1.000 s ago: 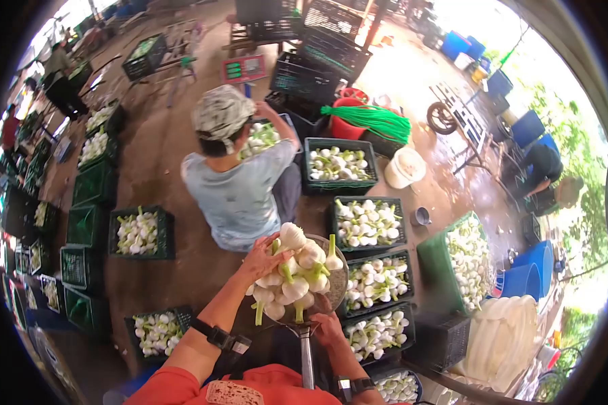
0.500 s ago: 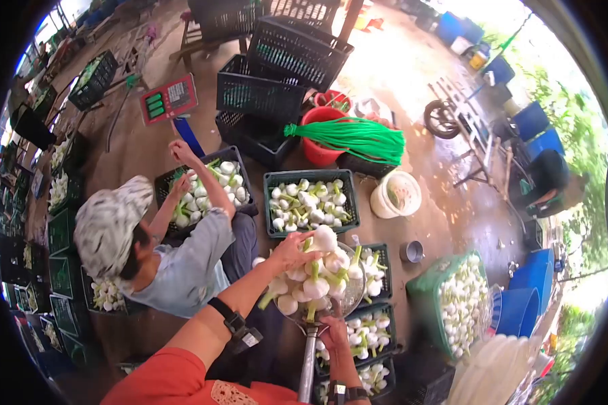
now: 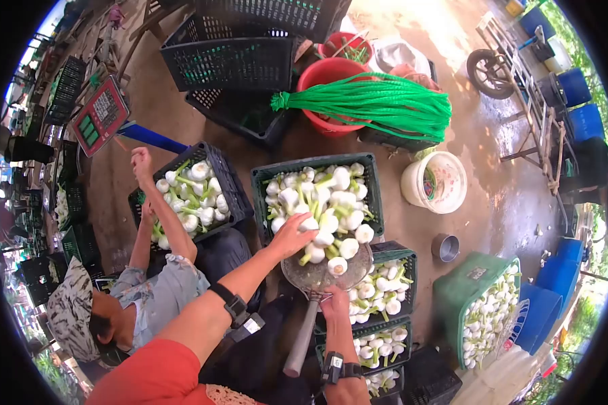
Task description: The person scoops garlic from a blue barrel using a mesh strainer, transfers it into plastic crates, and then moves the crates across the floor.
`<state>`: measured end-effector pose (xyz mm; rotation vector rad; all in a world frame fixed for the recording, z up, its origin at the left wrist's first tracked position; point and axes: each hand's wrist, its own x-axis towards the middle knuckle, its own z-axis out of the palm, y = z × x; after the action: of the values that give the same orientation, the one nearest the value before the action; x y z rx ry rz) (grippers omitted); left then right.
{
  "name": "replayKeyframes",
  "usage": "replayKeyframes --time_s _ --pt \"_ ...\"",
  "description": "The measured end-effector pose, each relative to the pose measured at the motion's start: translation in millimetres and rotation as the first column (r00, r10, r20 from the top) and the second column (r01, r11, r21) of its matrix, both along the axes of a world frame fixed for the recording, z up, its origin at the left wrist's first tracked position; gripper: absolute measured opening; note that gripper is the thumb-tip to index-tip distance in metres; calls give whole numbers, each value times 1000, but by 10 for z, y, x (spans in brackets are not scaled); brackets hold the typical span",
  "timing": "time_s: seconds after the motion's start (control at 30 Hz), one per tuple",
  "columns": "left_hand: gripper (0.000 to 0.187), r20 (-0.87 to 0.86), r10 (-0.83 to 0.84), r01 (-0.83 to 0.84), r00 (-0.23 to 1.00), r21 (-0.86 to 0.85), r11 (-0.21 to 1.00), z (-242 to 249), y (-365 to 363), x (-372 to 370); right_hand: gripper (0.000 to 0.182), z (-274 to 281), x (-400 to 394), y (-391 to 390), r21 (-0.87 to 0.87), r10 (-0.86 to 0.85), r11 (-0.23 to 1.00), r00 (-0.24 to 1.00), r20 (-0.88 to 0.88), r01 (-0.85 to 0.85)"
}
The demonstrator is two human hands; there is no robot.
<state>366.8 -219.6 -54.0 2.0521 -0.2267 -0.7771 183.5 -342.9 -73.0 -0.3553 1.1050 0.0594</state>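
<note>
White garlic bulbs (image 3: pixel 327 223) with green stems lie over the far part of a round metal strainer (image 3: pixel 327 273) and on into the dark green crate (image 3: pixel 378 202) beyond it. My left hand (image 3: pixel 294 236) rests on the left side of these bulbs, fingers bent over them. Below the strainer's near rim, my right hand (image 3: pixel 335 302) is closed round the base of its handle (image 3: pixel 300 339). The strainer is tilted toward the crate, and its near part shows bare mesh.
At the left a person in a patterned cap (image 3: pixel 74 310) sits by another garlic crate (image 3: pixel 233 182). Green net bags (image 3: pixel 385 104) lie over a red bucket (image 3: pixel 317 74). A white bucket (image 3: pixel 446 182), a metal cup (image 3: pixel 446 248) and a large green crate (image 3: pixel 473 277) stand rightward.
The strainer has moved forward to the crate and tipped, and bulbs have slid off its far side. My left hand has moved with it. The view has shifted closer to the crates.
</note>
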Motion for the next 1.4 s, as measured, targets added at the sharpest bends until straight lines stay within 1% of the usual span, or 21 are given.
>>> replayKeyframes --time_s 0.03,0.07,0.13,0.23,0.27,0.33,0.4,0.57,0.63,0.7,0.73,0.87,0.93,1.0,1.07,1.13,1.2,1.27,1.33,1.37,1.4 --pt "55 -21 62 -62 998 -32 998 -11 60 -102 63 91 34 -8 3 -47 999 999 26 47" --pt "55 -26 65 -66 998 -36 997 16 103 -184 63 74 37 -47 -2 -43 999 999 22 43" --pt "53 -325 220 -260 920 -86 962 136 264 -410 68 3 -27 -85 -75 18 997 1000 -16 -19" --pt "53 -369 284 -316 885 -27 948 48 577 -787 75 -215 -17 -172 -65 -2 998 1000 -21 1" --pt "52 -390 295 -317 872 9 948 65 665 -891 75 -170 -20 -185 -66 3 998 1000 -20 -5" --pt "52 -405 313 -325 859 42 945 138 788 -1030 79 -46 -15 -199 -159 71 984 995 -63 -81" --pt "51 -495 343 -365 799 54 929 279 873 -1137 80 137 -34 -204 -137 68 988 996 -58 -76" --pt "45 -502 383 -411 775 60 910 554 1039 -1441 79 255 -87 -191 -109 46 993 999 -9 -47" --pt "42 -491 404 -432 772 60 900 620 1087 -1627 80 281 -8 -182 -149 94 983 993 -73 -104" --pt "42 -485 418 -454 768 48 890 656 1149 -1831 79 353 87 -175 -168 112 979 993 -24 -114" --pt "41 -507 448 -484 737 66 872 742 1144 -1919 79 384 82 -169 -187 127 975 992 9 -123" --pt "40 -515 440 -494 736 35 869 833 1217 -2330 79 450 -131 -202 -223 128 966 992 -14 -128" --pt "39 -511 381 -451 771 -15 892 812 1306 -2529 80 556 -429 -242 -243 134 959 989 -68 -147" --pt "39 -471 378 -447 797 -41 893 858 1374 -2704 71 664 -855 -339 -214 83 971 988 -131 -110" --pt "40 -426 382 -445 820 -56 894 954 1531 -2917 55 606 -1414 -519 -156 94 983 995 -44 -100" --pt "39 -349 375 -403 859 -8 915 1065 1725 -3183 41 377 -2057 -731 -17 83 996 996 11 -83" --pt "38 -285 421 -435 861 17 900 1144 2011 -3544 38 766 -2431 -755 -44 47 997 968 -248 -60" --pt "38 -217 461 -464 861 40 885 1262 2287 -3942 36 811 -2941 -865 -34 70 996 974 -214 -79" --pt "37 -130 567 -544 813 178 820 1414 2525 -4440 34 710 -3428 -968 -12 118 992 976 -185 -122" --pt "37 -93 615 -598 783 161 785 1415 2656 -4672 34 647 -3583 -994 0 164 986 970 -178 -166" --pt "37 -140 654 -615 744 240 751 1402 2760 -4941 33 596 -3759 -1016 13 212 977 960 -182 -213"
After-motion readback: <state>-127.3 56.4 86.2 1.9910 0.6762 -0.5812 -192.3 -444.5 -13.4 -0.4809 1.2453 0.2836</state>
